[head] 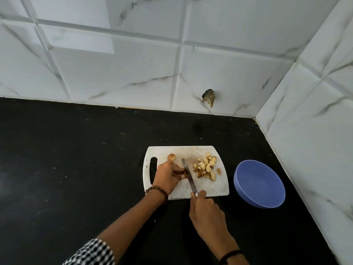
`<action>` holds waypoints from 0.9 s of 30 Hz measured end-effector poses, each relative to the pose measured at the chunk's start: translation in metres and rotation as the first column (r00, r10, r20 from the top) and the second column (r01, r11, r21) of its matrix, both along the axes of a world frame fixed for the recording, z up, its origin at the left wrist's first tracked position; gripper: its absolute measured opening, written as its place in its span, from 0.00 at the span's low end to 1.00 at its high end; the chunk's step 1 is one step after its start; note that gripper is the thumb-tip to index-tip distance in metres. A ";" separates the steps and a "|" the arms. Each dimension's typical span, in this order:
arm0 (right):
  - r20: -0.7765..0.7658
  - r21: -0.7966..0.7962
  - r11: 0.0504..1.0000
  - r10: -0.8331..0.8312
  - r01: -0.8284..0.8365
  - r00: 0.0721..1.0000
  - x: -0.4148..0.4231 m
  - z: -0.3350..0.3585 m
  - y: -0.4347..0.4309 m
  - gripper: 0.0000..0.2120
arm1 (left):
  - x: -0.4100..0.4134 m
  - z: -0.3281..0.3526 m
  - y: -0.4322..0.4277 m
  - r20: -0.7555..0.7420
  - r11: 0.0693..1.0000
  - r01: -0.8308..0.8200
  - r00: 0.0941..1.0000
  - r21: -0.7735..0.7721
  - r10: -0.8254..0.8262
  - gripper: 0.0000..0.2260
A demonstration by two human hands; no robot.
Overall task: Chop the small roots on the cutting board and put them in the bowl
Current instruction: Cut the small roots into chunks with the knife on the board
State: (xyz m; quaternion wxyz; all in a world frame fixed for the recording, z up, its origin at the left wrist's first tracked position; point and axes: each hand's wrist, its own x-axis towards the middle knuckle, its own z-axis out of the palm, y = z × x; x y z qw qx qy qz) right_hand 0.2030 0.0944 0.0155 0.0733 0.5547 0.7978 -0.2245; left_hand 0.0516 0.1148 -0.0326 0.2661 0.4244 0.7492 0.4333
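A white cutting board (pixel 217 185) lies on the black counter. My left hand (pixel 166 176) pins a brown root (pixel 181 172) to the board's middle; most of that root is hidden under my fingers. My right hand (pixel 206 211) grips the handle of a knife (pixel 188 174), whose blade rests right beside the held root. A pile of chopped pale pieces (pixel 206 167) lies on the board's right half. One whole root (pixel 171 157) sits behind my left hand. An empty blue bowl (pixel 259 183) stands just right of the board.
The black counter (pixel 76 169) stretches left and toward me. White tiled walls meet in a corner at the back right, close behind the bowl. A broken hole in a tile (pixel 208 97) shows on the back wall.
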 end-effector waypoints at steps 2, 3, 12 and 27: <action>0.005 0.013 1.000 0.007 -0.007 1.000 -0.002 0.000 0.000 0.11 | -0.001 0.000 0.000 0.031 1.000 -0.011 0.999 -0.007 0.011 0.09; 0.008 0.011 1.000 0.008 -0.008 1.000 -0.004 -0.001 0.000 0.11 | -0.001 0.001 0.000 0.033 1.000 -0.008 0.999 -0.010 0.008 0.09; 0.057 -0.050 0.999 -0.012 0.015 0.998 -0.010 -0.004 0.001 0.12 | -0.004 0.003 0.001 0.020 1.000 0.029 0.999 0.002 -0.029 0.08; 0.102 -0.068 0.997 -0.017 0.024 0.995 -0.019 -0.003 0.004 0.10 | -0.007 -0.001 0.004 -0.019 0.999 0.031 0.999 -0.035 -0.032 0.10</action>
